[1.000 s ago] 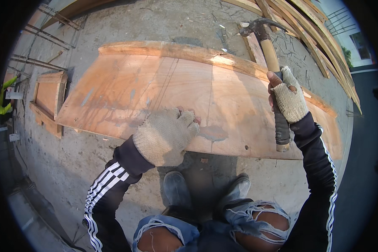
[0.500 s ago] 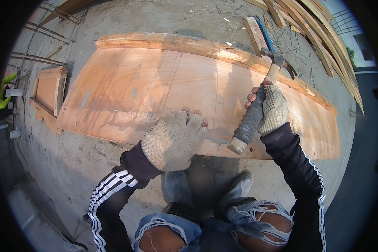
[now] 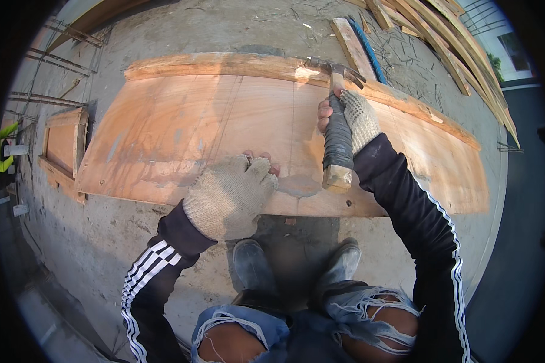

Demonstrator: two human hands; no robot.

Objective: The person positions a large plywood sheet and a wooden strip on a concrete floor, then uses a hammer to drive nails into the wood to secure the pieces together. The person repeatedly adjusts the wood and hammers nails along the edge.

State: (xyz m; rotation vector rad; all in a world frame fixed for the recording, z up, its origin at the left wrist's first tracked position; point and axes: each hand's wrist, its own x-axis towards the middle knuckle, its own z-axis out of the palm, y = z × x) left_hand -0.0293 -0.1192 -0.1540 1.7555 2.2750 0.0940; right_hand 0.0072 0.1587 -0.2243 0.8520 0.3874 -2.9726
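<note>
My right hand, in a knitted fingerless-tipped glove, is wrapped round the handle of a claw hammer. Dark tape covers the wooden handle, and the metal head points away from me, over the far batten. Below it lies a curved-edged plywood panel with pencil lines and grey stains. A long wooden batten runs along the panel's far edge. My gloved left hand is over the panel's near edge, fingers bent and drawn together; anything between them is hidden.
A small framed wooden panel lies at the left, near steel bars. At the far right are stacked timber planks, a short board and a blue rope. Nails or wire scraps litter the concrete floor.
My right hand has moved the hammer left and slightly away from me, and its handle is now more upright in view. The left hand appears slightly further left, fingers still drawn together.
</note>
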